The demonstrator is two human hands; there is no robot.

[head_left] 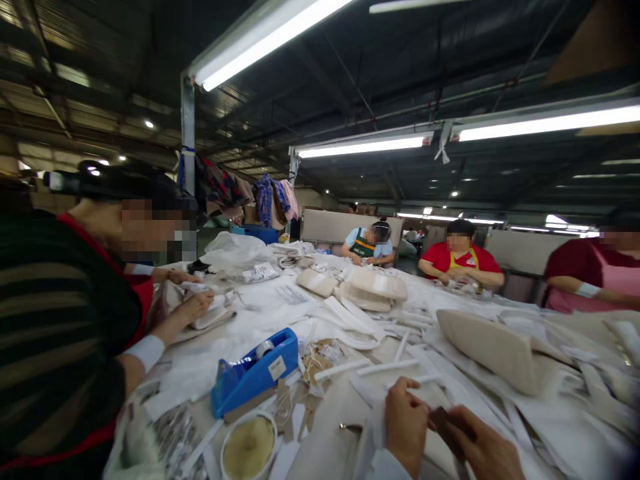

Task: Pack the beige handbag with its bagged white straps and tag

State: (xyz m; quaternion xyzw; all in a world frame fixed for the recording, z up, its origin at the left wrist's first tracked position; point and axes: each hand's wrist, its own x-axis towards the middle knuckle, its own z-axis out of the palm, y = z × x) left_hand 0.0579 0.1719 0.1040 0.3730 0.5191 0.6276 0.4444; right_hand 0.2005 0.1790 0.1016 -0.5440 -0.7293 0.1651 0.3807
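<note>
My right hand (483,443) pinches a dark brown strip (445,430), perhaps leather, between thumb and fingers. Close beside it, my left hand (407,423) has its fingers closed against the strip's near end; what they grip is hidden. Both hands are over a cream fabric piece (325,437) at the table's front. A small brass-coloured metal piece (345,427) lies on this fabric, left of my left hand. White strips (390,367) are spread just beyond my hands.
A blue tape dispenser (257,373) and a round tub (249,448) with yellowish contents stand left. Brown card tags with strings (313,367) lie beside them. Cream bag-like pieces (485,343) stand right. A co-worker (60,320) sits close left; several others work across the table.
</note>
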